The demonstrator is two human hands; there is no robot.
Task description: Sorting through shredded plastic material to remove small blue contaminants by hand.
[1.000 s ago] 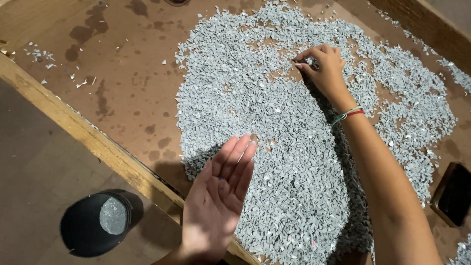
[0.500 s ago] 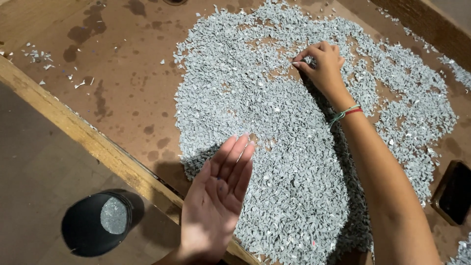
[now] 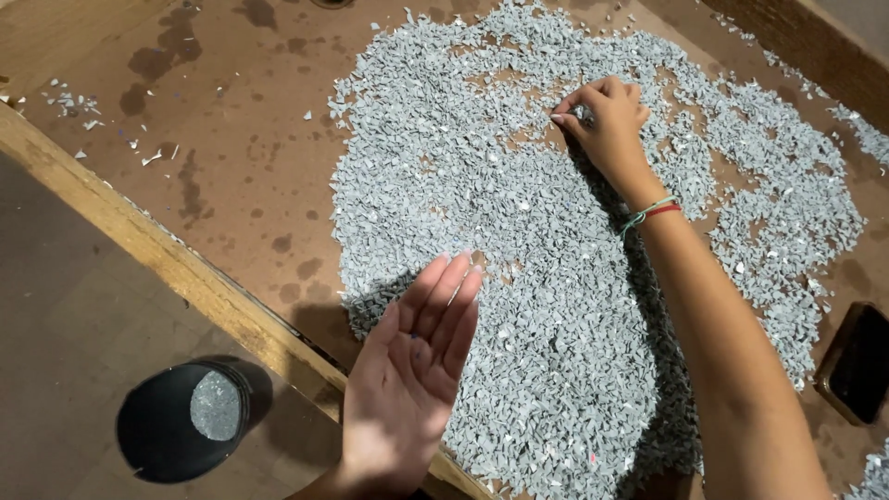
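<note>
The right hand (image 3: 607, 116) is stretched to the far part of a wide spread of small grey chips (image 3: 556, 278), fingers curled down and pinching a chip or two between thumb and fingertips; the pinched bits are too small to tell apart. A green and a red band (image 3: 651, 212) circle its wrist. The left hand (image 3: 412, 370) is held flat and released, palm turned inward, fingers straight and together, raised above the near edge of the chips at about 7 o'clock from the right hand; it grasps nothing. The chips lie on a brown board (image 3: 241, 157) marked with dark stains. A few pale scraps (image 3: 74, 102) are scattered at 10 o'clock on the board. A wooden rail (image 3: 167, 259) runs diagonally along the board's near side. Beyond the rail, at 8 o'clock from the left hand, stands a black pot (image 3: 181, 421) holding grey chips. A dark flat object (image 3: 857, 361) lies at 3 o'clock, at the frame edge.
</note>
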